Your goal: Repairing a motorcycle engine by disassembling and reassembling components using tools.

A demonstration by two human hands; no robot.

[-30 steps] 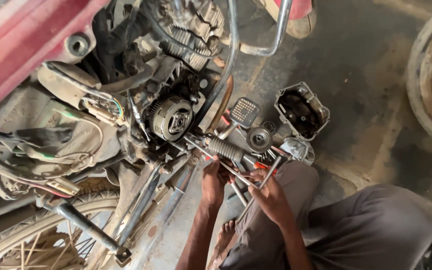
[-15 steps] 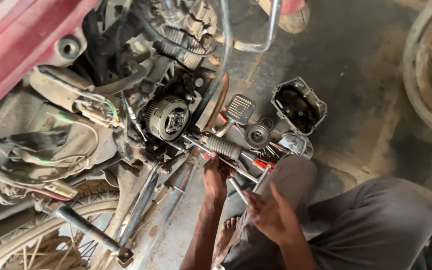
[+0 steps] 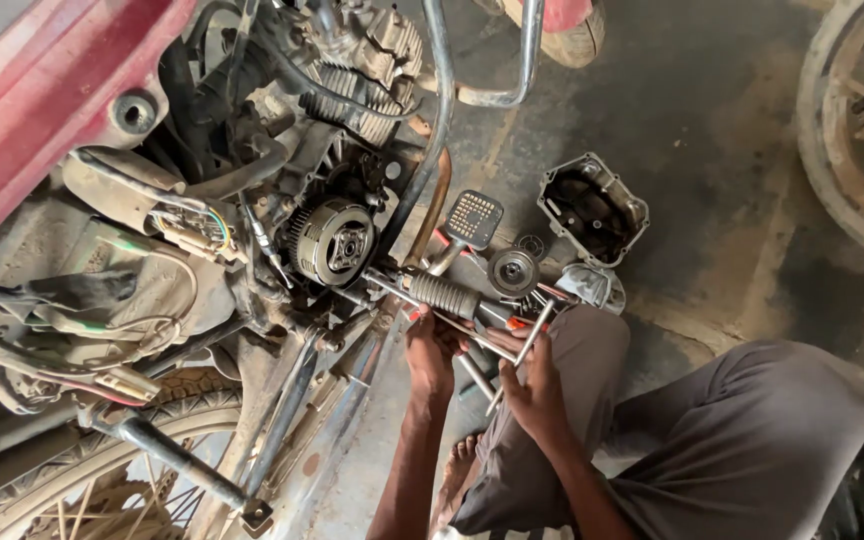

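A motorcycle lies tilted with its side cover off, and the round clutch [image 3: 334,240] is bare. Below it a ribbed rubber footrest [image 3: 444,295] sticks out on a metal bar. My left hand [image 3: 430,352] is closed just under the footrest, around the shaft end of a T-handle wrench [image 3: 524,348]. My right hand [image 3: 535,392] grips the crossbar of the same wrench. Its tip is hidden behind my left fingers.
The removed engine cover [image 3: 593,208] lies open side up on the concrete floor, beside a round metal part [image 3: 512,270] and a square brake pedal [image 3: 475,218]. A loose wheel [image 3: 857,130] stands at the right. My grey-trousered leg [image 3: 752,440] is folded at the lower right.
My right hand dropped and has come back up toward the footrest with the wrench. My left hand has stayed under the footrest. The view shifted slightly.
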